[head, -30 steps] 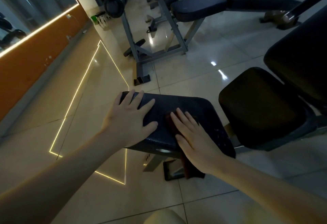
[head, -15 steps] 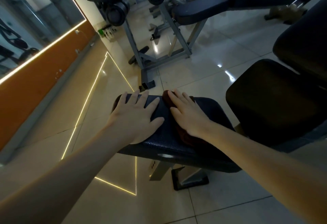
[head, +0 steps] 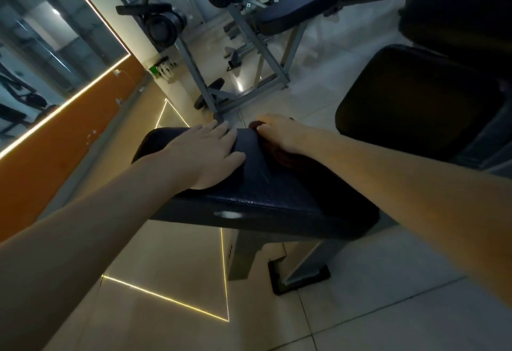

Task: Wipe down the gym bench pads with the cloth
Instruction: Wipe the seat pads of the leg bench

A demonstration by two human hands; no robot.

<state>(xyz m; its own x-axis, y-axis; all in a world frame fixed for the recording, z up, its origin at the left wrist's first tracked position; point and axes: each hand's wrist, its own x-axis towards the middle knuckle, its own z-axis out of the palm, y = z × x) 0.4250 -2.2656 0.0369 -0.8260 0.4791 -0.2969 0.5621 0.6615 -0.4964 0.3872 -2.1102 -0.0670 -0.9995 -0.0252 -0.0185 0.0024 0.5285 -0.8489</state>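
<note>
A dark blue bench pad (head: 277,192) lies in front of me on a metal leg. My left hand (head: 205,153) rests flat on its left half, fingers straight and spread. My right hand (head: 279,134) is at the pad's far edge on a dark red cloth (head: 281,158). Its fingers curl down over that edge with the cloth under them. Most of the cloth is hidden by the hand; a small fold shows past the thumb.
A larger black seat pad (head: 415,101) and its back pad (head: 457,4) stand close on the right. Beyond are a grey machine frame (head: 194,73) and another bench (head: 291,15). An orange wall with a mirror (head: 55,45) runs along the left. The floor is glossy tile.
My right hand has slid the cloth from the pad's near side to its far edge, and its fingers now bend over that edge. The left hand has stayed flat on the pad.
</note>
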